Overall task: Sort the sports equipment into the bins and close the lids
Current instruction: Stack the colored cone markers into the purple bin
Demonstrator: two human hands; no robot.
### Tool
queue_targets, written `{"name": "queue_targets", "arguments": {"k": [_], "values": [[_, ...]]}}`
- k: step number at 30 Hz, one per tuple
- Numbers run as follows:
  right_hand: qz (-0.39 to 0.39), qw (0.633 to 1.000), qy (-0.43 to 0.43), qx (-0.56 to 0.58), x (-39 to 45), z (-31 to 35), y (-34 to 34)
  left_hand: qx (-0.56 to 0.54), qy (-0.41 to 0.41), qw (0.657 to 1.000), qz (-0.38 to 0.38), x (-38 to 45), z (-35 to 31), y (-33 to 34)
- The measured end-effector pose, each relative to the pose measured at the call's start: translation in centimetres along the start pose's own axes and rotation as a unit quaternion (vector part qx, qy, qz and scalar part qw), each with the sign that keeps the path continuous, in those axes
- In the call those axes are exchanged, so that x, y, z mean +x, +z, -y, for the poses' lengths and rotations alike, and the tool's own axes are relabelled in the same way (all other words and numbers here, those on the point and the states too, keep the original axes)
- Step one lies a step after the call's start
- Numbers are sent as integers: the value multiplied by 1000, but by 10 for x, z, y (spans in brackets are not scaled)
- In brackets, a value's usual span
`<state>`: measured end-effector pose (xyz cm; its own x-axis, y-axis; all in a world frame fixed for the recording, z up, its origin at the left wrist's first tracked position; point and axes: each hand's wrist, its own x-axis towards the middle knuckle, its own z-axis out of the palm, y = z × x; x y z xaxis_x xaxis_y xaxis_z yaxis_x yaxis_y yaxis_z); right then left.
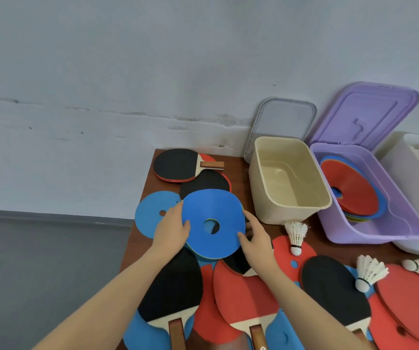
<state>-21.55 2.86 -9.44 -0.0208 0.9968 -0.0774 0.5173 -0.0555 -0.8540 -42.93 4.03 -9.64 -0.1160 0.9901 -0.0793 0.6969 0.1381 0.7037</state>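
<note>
Both hands hold a blue flat disc [213,221] with a centre hole, lifted a little over the table. My left hand [171,229] grips its left edge, my right hand [255,236] grips its right edge. A thin yellow-green edge shows under the blue one, so it may be a small stack. Another lighter blue disc [152,213] lies at the left. The purple bin [370,218] at the right holds stacked red and blue discs [349,190]. The beige bin [289,178] stands open with nothing in it.
Table tennis paddles [178,164] lie at the back and several more [175,286] in front. Shuttlecocks [295,233] lie at the right. A clear lid [283,122] and a purple lid [365,114] lean on the wall. A white bin [410,173] sits far right.
</note>
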Motion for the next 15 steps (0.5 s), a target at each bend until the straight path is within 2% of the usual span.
{"name": "queue_targets", "arguments": {"k": [3,9,15], "values": [[-24,999,-38,4,-2,7,-8,-12,31,999,-41,-3,-6,-3],[-79,989,-124,31,3,27,-46,-14,143,977,-156,1,-51,-16],[-122,970,-191,85,23,33,-112,-24,187,961,-203,20,-120,-3]]}}
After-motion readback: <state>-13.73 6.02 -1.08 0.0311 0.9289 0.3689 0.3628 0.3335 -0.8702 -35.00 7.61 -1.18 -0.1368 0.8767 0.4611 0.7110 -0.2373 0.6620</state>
